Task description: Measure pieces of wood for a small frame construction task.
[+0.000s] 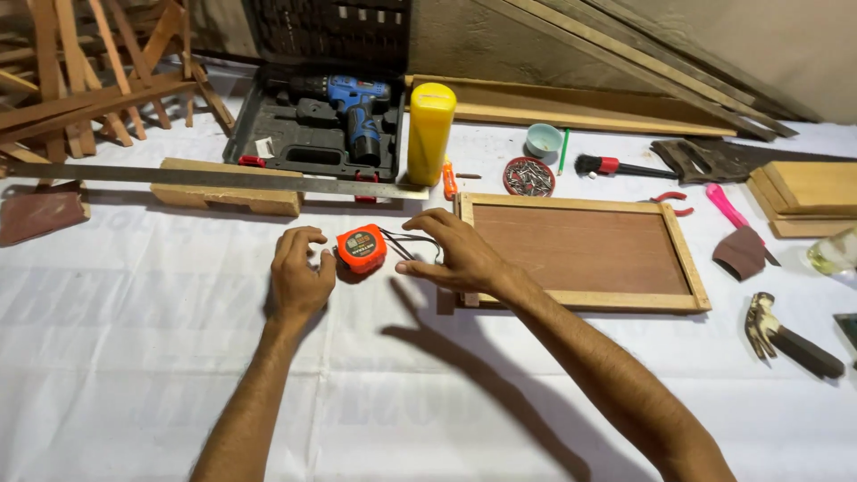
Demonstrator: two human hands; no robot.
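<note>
An orange tape measure (361, 248) lies on the white cloth between my two hands. My left hand (299, 272) rests beside it on the left, fingers curled and touching its edge. Just right of it, my right hand (449, 250) hovers with fingers spread over the tape measure's black wrist strap (402, 245). Whether those fingers pinch the strap cannot be told. A wooden frame with a brown panel (580, 250) lies right next to my right hand.
A long metal ruler (205, 177) lies on a wood block. Behind are a blue drill in its case (353, 107), a yellow cylinder (430, 132), a tin of nails (528, 176), a brush (616, 166), pliers, a hammer (790, 337) and wood slats.
</note>
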